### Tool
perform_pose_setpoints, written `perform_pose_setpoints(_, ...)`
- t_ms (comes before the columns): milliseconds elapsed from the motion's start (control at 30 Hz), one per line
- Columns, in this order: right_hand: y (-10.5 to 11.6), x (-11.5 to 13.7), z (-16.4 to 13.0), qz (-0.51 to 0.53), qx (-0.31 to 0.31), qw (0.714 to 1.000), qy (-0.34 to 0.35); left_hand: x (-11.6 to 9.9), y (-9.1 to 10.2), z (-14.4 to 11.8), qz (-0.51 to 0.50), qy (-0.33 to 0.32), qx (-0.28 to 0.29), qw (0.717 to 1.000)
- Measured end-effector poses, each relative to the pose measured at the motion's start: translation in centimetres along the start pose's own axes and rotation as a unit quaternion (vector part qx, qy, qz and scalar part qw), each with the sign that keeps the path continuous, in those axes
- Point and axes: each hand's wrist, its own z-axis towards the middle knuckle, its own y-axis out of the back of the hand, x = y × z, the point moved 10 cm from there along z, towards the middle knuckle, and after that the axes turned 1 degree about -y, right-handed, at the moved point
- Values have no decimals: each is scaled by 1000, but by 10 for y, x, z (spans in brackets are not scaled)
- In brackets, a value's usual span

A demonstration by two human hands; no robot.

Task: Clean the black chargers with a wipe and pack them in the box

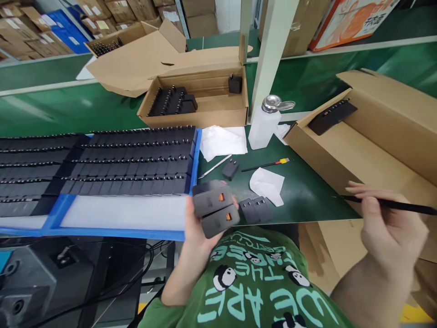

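Green workbench (pixel 300 184), blue-edged tray (pixel 119 233) at left, open carton (pixel 321 159) at right, right hand (pixel 392 228) near it, left hand (pixel 200 237) at the bench's front edge, dark blocks (pixel 210 203) — grasped by left fingers, slim black tool (pixel 414 207) — pinched by right.

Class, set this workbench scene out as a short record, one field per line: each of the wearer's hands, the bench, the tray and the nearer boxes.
Left hand: holds two dark gray blocks side by side, copper-colored patches facing up
Right hand: holds a thin black tool, its tip apart from those blocks
Bench: green; bears a white bottle, a silver tool and a cable with a red and yellow end
Blue-edged tray: rows of black units
Back box: open, black units inside
Right box: open, black part inside
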Motion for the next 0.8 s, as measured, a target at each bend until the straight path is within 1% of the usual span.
perform_pose_setpoints(67,-18,7,4,-38,50,998,24,-28,17,-6,92,-74,-7,993)
perform_pose_setpoints(100,-28,7,5,-64,85,994,32,-42,25,-10,156,-111,-15,981)
perform_pose_setpoints(133,-37,5,5,-93,120,988,35,-58,31,-16,272,-155,-31,949)
perform_pose_setpoints(167,-44,2,4,-115,151,981,38,-71,33,-22,397,-195,-43,896)
perform_pose_setpoints(200,-51,-1,2,-133,178,974,42,-79,30,-28,518,-227,-48,823)
perform_pose_setpoints(233,-56,-4,1,-146,198,968,45,-81,26,-33,616,-243,-43,748)
perform_pose_setpoints(267,-59,-7,0,-157,210,964,47,-77,22,-35,680,-243,-25,691)
perform_pose_setpoints(300,-62,-10,-1,-165,215,961,47,-69,18,-37,720,-237,-1,652)
perform_pose_setpoints(333,-64,-13,-1,-172,217,960,47,-61,15,-39,741,-230,23,630)
perform_pose_setpoints(367,-66,-15,-2,-177,219,958,47,-53,13,-40,751,-226,43,619)
perform_pose_setpoints(467,-73,-17,-3,-182,223,956,54,-30,6,-42,762,-231,72,600)
perform_pose_setpoints(533,-77,-17,-4,-183,225,955,63,-14,4,-39,769,-223,93,592)
perform_pose_setpoints(600,-81,-17,-4,-191,226,953,72,-2,4,-34,769,-207,113,594)
perform_pose_setpoints(667,-86,-19,-6,-204,230,948,80,0,5,-33,763,-203,120,601)
perform_pose_setpoints(700,-89,-20,-7,-213,233,945,84,-5,6,-33,749,-207,110,619)
perform_pose_setpoints(733,-91,-23,-8,-222,235,942,89,-14,8,-33,717,-214,88,658)
perform_pose_setpoints(767,-94,-26,-9,-232,237,939,94,-26,10,-34,655,-225,57,719)
perform_pose_setpoints(800,-97,-30,-10,-242,238,935,99,-38,15,-35,558,-233,24,796)
